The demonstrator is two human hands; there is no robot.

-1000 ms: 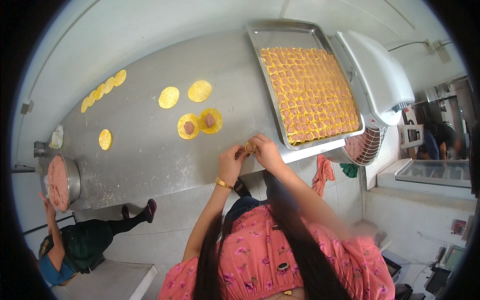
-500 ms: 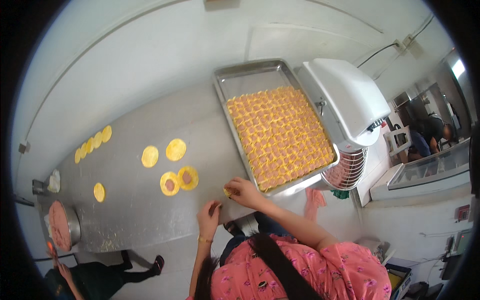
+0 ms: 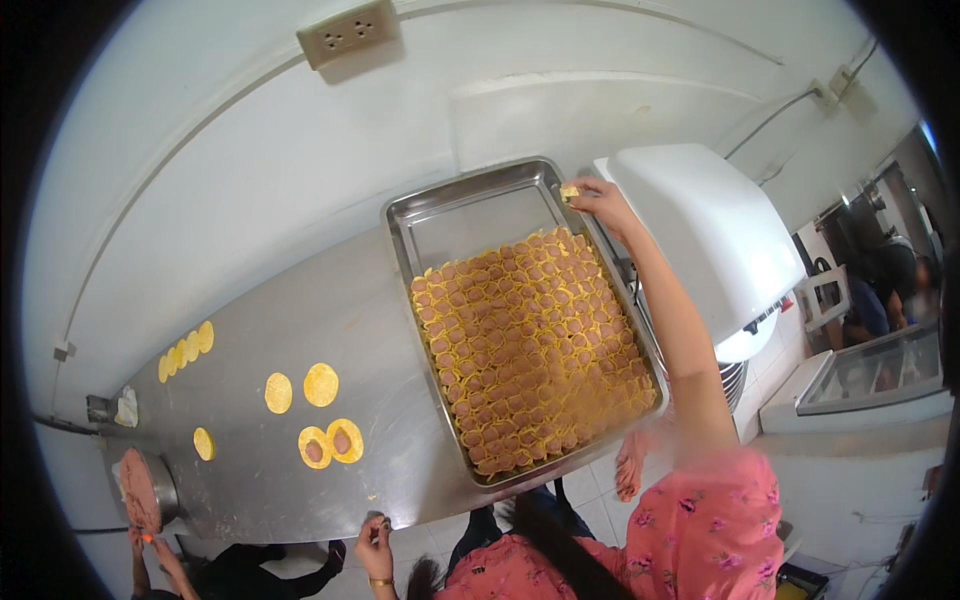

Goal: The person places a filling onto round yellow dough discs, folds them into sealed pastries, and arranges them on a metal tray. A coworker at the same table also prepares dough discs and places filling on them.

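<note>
My right hand [image 3: 600,203] pinches a small yellow-wrapped dumpling [image 3: 570,193] over the far right corner of a metal tray [image 3: 398,235]. Tight rows of open-topped meat dumplings [image 3: 515,335] fill most of that tray; its far end shows bare metal. At the table's front edge my left hand [image 3: 375,548] is closed, fingertips together around something small and dark that I cannot make out. Beyond it lie two overlapping round yellow wrappers [image 3: 346,455], each with a lump of meat filling. Two plain wrappers [image 3: 321,384] rest a little farther back.
Another wrapper [image 3: 204,444] and an overlapping row of several [image 3: 187,352] lie leftward on the steel table [image 3: 240,500]. A metal bowl of meat filling [image 3: 142,492] stands at the left end, a co-worker's hands [image 3: 152,545] beside it. A white machine [image 3: 700,245] borders the tray's right.
My right hand has carried the dumpling from the table's front edge up to the tray's far right corner. The left hand stays by the front edge. The view has shifted.
</note>
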